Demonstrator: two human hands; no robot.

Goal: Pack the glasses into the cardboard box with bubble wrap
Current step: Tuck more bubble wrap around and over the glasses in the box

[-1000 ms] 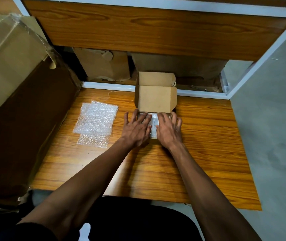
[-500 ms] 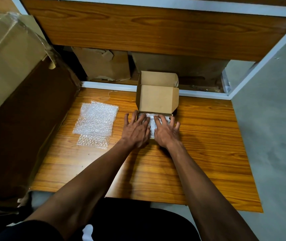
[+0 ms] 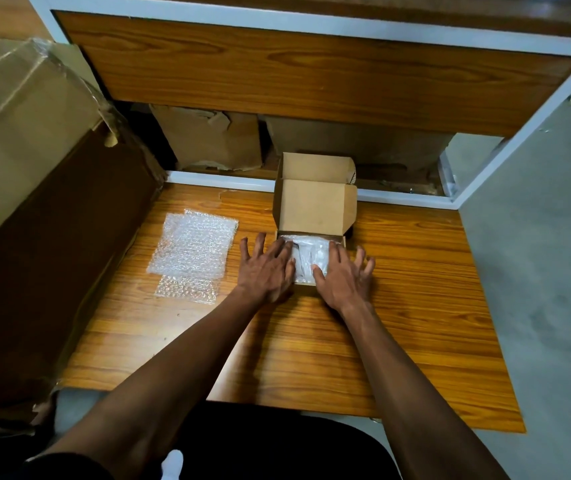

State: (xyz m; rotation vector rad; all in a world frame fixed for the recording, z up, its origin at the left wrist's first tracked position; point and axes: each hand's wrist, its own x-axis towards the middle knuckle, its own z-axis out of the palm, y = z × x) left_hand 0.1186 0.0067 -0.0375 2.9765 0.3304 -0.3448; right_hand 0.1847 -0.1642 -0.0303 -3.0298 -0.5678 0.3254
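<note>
A small cardboard box (image 3: 313, 209) stands open on the wooden table (image 3: 398, 306), its lid raised toward the back. Inside lies a clear bubble-wrapped bundle (image 3: 306, 256); the glasses themselves cannot be made out through the wrap. My left hand (image 3: 266, 268) rests flat over the box's left side, fingers spread. At the box's right side my right hand (image 3: 344, 275) is also flat with fingers apart, its thumb on the wrap. Neither hand grips anything.
Spare sheets of bubble wrap (image 3: 192, 252) lie on the table to the left. A big brown carton (image 3: 34, 202) walls off the left side. Torn cardboard boxes (image 3: 211, 140) sit under a shelf behind the table. Grey floor lies to the right.
Both hands have spread apart toward the box's sides, uncovering more of the wrapped bundle in the box. The box has stayed in place.
</note>
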